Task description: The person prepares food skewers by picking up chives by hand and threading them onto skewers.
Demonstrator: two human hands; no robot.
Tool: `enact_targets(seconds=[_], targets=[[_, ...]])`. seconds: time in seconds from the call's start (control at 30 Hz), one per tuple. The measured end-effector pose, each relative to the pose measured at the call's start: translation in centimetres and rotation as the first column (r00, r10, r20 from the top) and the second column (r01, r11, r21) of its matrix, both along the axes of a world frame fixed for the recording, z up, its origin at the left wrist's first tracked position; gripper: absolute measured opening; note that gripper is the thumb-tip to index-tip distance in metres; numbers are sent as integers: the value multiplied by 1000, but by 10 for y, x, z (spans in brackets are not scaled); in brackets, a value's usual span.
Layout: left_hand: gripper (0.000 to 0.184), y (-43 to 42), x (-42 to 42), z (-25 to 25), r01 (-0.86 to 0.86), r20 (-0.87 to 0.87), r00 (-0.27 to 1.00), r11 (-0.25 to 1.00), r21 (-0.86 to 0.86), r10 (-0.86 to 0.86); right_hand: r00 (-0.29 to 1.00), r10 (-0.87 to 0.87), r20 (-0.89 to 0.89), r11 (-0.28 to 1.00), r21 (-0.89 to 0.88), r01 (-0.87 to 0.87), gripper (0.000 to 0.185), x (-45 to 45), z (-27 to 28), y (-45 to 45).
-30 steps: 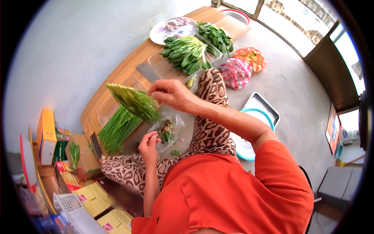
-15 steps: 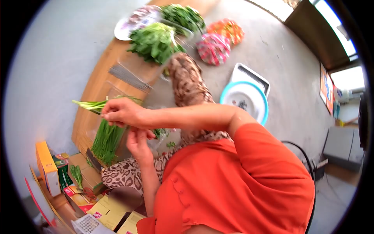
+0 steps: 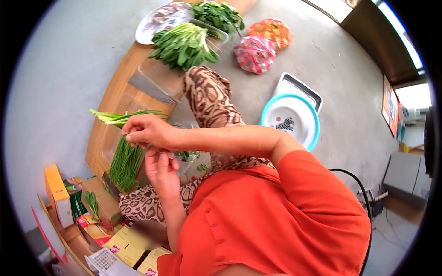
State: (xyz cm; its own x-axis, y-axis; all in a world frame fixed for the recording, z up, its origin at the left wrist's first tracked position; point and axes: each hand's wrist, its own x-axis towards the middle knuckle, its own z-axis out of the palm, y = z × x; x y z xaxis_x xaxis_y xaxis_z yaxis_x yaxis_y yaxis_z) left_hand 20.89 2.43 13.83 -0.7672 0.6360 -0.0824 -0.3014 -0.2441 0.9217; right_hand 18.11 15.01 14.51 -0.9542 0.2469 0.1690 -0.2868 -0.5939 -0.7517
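My right hand (image 3: 149,131) reaches across from the upper arm side, its fingers curled in a pinch just beside a bundle of garlic chives (image 3: 108,117) with pale ends. More long green chives (image 3: 124,168) spread below it over a clear plastic container (image 3: 109,142) on the wooden table. Close under the right hand is my left hand (image 3: 163,175), fingers bent and thumb drawn in. Something thin may be between its fingertips, too small to make out. What the right fingertips grip is partly hidden.
Leafy greens (image 3: 184,46) and a plate (image 3: 145,30) stand at the table's far end, near another clear container (image 3: 156,83). On the floor are tied plastic bags (image 3: 255,55) and a blue-rimmed basin (image 3: 315,124). Boxes (image 3: 57,193) sit lower left.
My left hand has turned slightly and its fingers have shifted beneath the right hand. The right hand stays close to the chives. The view has moved a little.
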Motion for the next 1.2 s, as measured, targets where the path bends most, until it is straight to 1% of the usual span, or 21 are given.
enact_targets(seconds=[0.07, 0.13, 0.2, 0.3, 0.37, 0.43, 0.47, 0.5, 0.53, 0.57, 0.6, 0.63, 0.67, 0.7, 0.73, 0.8, 0.87, 0.93, 1.03, 1.1, 1.2], targets=[[24, 1, 1, 4, 2, -26, 1000, 1000, 11, -1, 997, 63, 43, 998, 25, -64, 12, 8, 6, 6], [23, -3, -2, 5, -9, -36, 999, 1000, 16, 10, 990, 115, 86, 981, 149, -127, 23, 21, 11, 19], [23, -7, -5, 8, -15, -43, 999, 1000, 25, 16, 995, -71, 66, 927, 373, 42, 28, 38, 16, 38], [17, -19, -15, 11, -46, -40, 998, 999, 16, 47, 919, -381, 105, 865, 390, 314, 28, 81, 3, 94], [17, -28, -22, 10, -56, -43, 997, 998, 17, 56, 744, -652, 150, 655, 606, 451, 27, 121, -16, 143], [18, -35, -28, 8, -53, -68, 996, 999, 4, 53, 583, -780, 226, 568, 646, 510, 29, 175, -76, 194], [18, -38, -28, 7, -65, -64, 996, 998, 0, 65, 421, -864, 278, 477, 720, 503, 32, 210, -128, 225], [17, -39, -30, 7, -70, -74, 995, 998, -3, 69, 186, -921, 342, 389, 825, 409, 36, 256, -185, 254], [17, -39, -32, 7, -75, -87, 993, 997, -4, 74, 78, -895, 439, 439, 835, 332, 40, 301, -214, 268], [17, -38, -33, 7, -78, -99, 992, 997, -6, 77, -22, -953, 301, 290, 935, 204, 39, 349, -267, 286], [17, -38, -33, 9, -92, -101, 991, 996, -9, 91, -86, -992, 94, 86, 991, 99, 36, 375, -279, 276], [18, -37, -32, 12, -85, -91, 992, 996, -8, 84, -124, -990, 68, 60, 996, 63, 35, 404, -301, 273], [18, -36, -32, 14, -72, -81, 994, 997, -5, 72, -211, -942, 261, 239, 963, 123, 31, 421, -309, 266], [18, -35, -32, 16, -58, -95, 994, 998, -8, 57, -231, -819, 525, 498, 850, 170, 25, 445, -329, 269], [18, -32, -33, 19, -57, -102, 993, 998, -3, 56, -272, -737, 619, 514, 775, 368, 24, 438, -304, 243], [18, -30, -32, 27, -36, -109, 993, 999, -11, 35, -402, -642, 653, 549, 757, 354, 36, 484, -382, 249], [19, -28, -33, 37, -31, -113, 993, 999, -7, 30, -452, -615, 646, 509, 763, 398, 42, 479, -376, 225], [19, -27, -34, 47, -26, -113, 993, 1000, -12, 24, -622, -698, 355, 371, 922, 110, 43, 471, -360, 207], [21, -26, -41, 57, 15, -148, 989, 1000, -20, -18, -340, -868, 362, 278, 922, 270, 38, 456, -355, 230], [20, -19, -44, 62, 16, -158, 987, 1000, -19, -19, -38, -886, 462, 351, 722, 595, 32, 387, -275, 234], [19, -9, -50, 66, 11, -173, 985, 1000, -11, -13, 304, -907, 293, 422, 648, 634, 28, 268, -142, 222]])
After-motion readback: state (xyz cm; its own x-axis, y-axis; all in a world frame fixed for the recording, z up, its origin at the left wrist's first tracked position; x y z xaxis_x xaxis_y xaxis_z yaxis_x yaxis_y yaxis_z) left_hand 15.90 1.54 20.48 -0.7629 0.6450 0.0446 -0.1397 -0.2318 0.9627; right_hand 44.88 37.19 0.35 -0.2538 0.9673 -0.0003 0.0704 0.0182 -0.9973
